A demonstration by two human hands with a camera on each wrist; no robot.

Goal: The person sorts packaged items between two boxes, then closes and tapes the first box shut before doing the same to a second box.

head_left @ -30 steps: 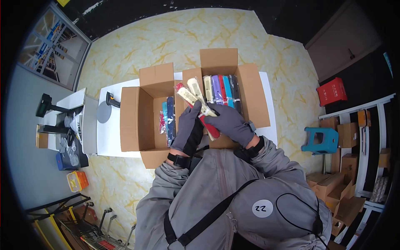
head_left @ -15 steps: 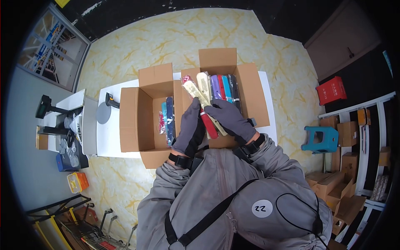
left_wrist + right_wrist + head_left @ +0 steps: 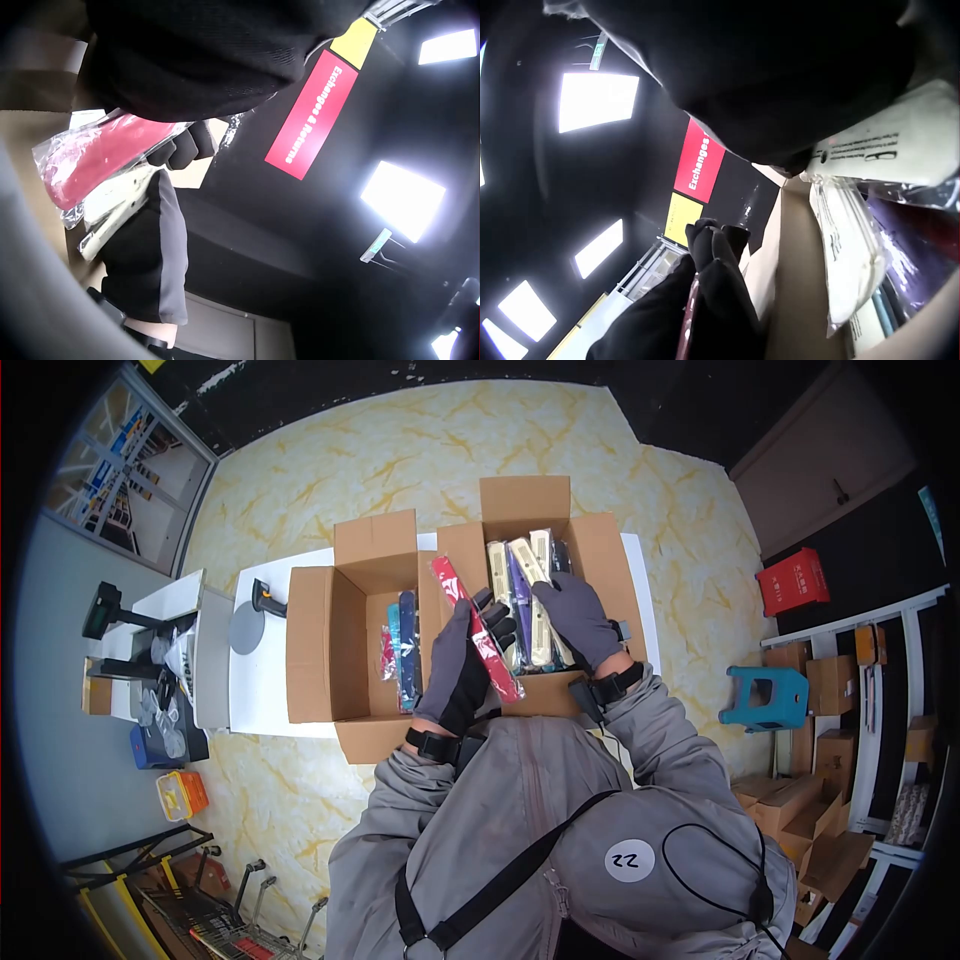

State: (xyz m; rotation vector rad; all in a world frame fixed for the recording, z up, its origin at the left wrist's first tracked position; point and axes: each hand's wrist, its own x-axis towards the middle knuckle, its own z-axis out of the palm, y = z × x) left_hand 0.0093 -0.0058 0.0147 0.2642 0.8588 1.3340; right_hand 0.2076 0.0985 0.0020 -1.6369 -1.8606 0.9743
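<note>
Since half a second ago, the cream packets (image 3: 541, 642) have come away from the red packet (image 3: 487, 650) and moved across with my right hand (image 3: 580, 622), over the packs in the right-hand carton (image 3: 612, 595). The red packet now lies alone in my left hand (image 3: 455, 668), slanting across it, its upper end beyond my fingertips and its lower end out past the heel of my hand. My left fingers are bent round it, thumb on one side and the dark fingertips showing on the other, only as far apart as the packet needs.

My right thumb and fingers are drawn close together, pinching cream plastic; how many packets they grip I cannot tell. One printed cream packet comes out from right under that hand, as the right wrist view shows, and another cream pack (image 3: 847, 251) lies just below it.

Beside my right fingertips, toward my left hand, a purple packet (image 3: 518, 595) shows among the cream ones. To the left of my left fingers, well apart from them, dark blue packets (image 3: 408, 645) and a teal packet (image 3: 393, 622) stand in the left-hand carton (image 3: 312, 645). Both cartons rest on a white table (image 3: 270, 705), with a handheld scanner (image 3: 266, 598) farther left of my hands.
</note>
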